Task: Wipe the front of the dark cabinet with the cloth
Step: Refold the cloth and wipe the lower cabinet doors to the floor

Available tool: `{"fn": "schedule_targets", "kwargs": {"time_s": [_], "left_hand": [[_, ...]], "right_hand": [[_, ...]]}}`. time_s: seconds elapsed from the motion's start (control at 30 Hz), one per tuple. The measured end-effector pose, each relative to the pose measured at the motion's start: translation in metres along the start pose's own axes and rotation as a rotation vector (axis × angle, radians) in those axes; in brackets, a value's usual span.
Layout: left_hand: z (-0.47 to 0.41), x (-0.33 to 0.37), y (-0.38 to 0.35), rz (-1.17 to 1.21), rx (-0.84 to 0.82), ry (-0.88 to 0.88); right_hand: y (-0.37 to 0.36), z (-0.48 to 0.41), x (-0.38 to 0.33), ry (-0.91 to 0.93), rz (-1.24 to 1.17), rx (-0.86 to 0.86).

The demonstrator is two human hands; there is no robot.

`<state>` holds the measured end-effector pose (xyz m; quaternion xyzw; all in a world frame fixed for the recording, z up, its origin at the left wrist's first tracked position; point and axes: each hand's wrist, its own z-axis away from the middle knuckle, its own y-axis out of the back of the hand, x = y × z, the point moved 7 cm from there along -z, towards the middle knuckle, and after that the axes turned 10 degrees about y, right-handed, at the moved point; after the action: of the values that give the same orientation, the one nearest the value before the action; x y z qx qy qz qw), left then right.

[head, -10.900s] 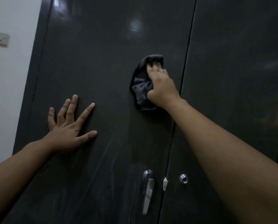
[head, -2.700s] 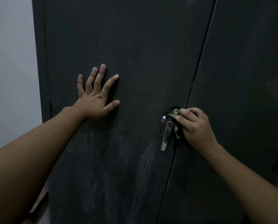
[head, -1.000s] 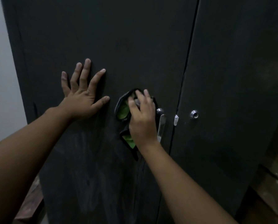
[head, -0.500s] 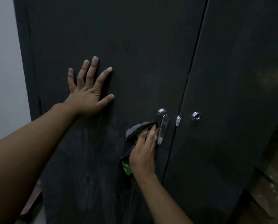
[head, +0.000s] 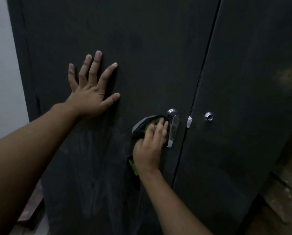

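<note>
The dark cabinet (head: 150,48) fills the view, with two doors that meet at a vertical seam. My left hand (head: 91,92) lies flat on the left door, fingers spread, holding nothing. My right hand (head: 150,146) presses a grey and green cloth (head: 140,126) against the left door, just left of the silver lever handle (head: 173,128). Most of the cloth is hidden under my palm; a green corner shows below my wrist. Pale wipe streaks mark the door below my hands.
A round silver keyhole (head: 208,116) sits on the right door, with a small white scrap (head: 189,121) at the seam. A pale wall (head: 2,73) stands to the left. A brownish floor (head: 284,209) shows at the lower right, beside the cabinet.
My right hand slid the cloth down from beside my left hand to a spot lower, next to the lever handle. My left hand has stayed flat on the door.
</note>
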<state>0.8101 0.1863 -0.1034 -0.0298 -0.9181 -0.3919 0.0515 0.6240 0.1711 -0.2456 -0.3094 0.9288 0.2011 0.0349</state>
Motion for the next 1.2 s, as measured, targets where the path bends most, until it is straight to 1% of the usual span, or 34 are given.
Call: {"fn": "schedule_targets", "kwargs": {"time_s": [0.07, 0.13, 0.2, 0.27, 0.3, 0.33, 0.43, 0.47, 0.5, 0.53, 0.6, 0.73, 0.77, 0.8, 0.83, 0.87, 0.9, 0.97, 1.0, 1.03, 1.07, 1.1, 1.2], "left_hand": [[0.000, -0.001, 0.000, -0.004, 0.001, 0.006], [0.000, 0.000, 0.000, -0.003, -0.001, 0.007], [-0.001, 0.000, 0.000, -0.001, -0.012, 0.003], [-0.001, 0.001, 0.001, 0.002, -0.010, -0.001], [-0.001, 0.001, 0.001, 0.004, -0.001, -0.002], [-0.001, 0.001, 0.001, 0.005, 0.010, -0.002], [-0.001, -0.001, -0.001, -0.005, 0.017, 0.011], [-0.001, -0.002, -0.001, -0.012, 0.017, 0.015], [-0.002, -0.002, -0.001, -0.017, 0.018, 0.018], [-0.002, -0.002, -0.001, -0.018, 0.022, 0.018], [-0.002, -0.001, 0.000, -0.010, 0.030, 0.014], [-0.003, -0.002, 0.001, 0.003, -0.023, 0.014], [-0.003, -0.002, 0.002, 0.010, -0.033, 0.015], [-0.004, -0.003, 0.002, 0.022, -0.042, 0.016], [-0.004, -0.003, 0.003, 0.034, -0.050, 0.016], [-0.004, -0.003, 0.003, 0.044, -0.058, 0.015], [-0.004, -0.003, 0.003, 0.052, -0.067, 0.015], [-0.004, -0.002, 0.003, 0.065, -0.085, 0.014], [-0.004, -0.001, 0.003, 0.069, -0.087, 0.014], [-0.004, -0.001, 0.003, 0.069, -0.086, 0.015], [-0.004, -0.001, 0.002, 0.065, -0.084, 0.017], [-0.004, -0.001, 0.002, 0.060, -0.085, 0.020], [-0.005, -0.003, 0.002, 0.055, -0.093, 0.028]], "right_hand": [[-0.006, 0.006, -0.010, 0.262, 0.030, -0.089], [-0.009, 0.013, -0.014, 0.451, 0.044, -0.143], [-0.010, 0.018, -0.016, 0.554, 0.060, -0.184], [-0.008, 0.019, -0.014, 0.620, 0.048, -0.191], [-0.005, 0.017, -0.012, 0.624, 0.031, -0.168], [-0.001, 0.012, -0.009, 0.587, 0.007, -0.126], [0.011, -0.013, 0.002, 0.301, -0.116, 0.000], [0.011, -0.020, -0.001, 0.250, -0.129, 0.013], [0.010, -0.023, -0.008, 0.264, -0.112, 0.012], [0.007, -0.024, -0.017, 0.337, -0.085, -0.002], [-0.002, -0.022, -0.036, 0.564, -0.074, -0.085], [-0.024, -0.020, -0.067, 0.996, -0.067, -0.421], [-0.025, -0.023, -0.072, 1.077, -0.060, -0.468], [-0.020, -0.030, -0.074, 1.131, -0.071, -0.470], [-0.010, -0.042, -0.072, 1.142, -0.108, -0.419], [0.003, -0.058, -0.066, 1.096, -0.150, -0.324], [0.017, -0.077, -0.056, 0.989, -0.182, -0.206], [0.040, -0.108, -0.031, 0.671, -0.189, -0.009], [0.045, -0.116, -0.024, 0.543, -0.167, 0.042], [0.047, -0.118, -0.023, 0.483, -0.140, 0.062], [0.045, -0.116, -0.027, 0.495, -0.121, 0.049], [0.038, -0.109, -0.032, 0.563, -0.125, -0.002], [0.013, -0.070, -0.045, 0.855, -0.142, -0.269]]}}
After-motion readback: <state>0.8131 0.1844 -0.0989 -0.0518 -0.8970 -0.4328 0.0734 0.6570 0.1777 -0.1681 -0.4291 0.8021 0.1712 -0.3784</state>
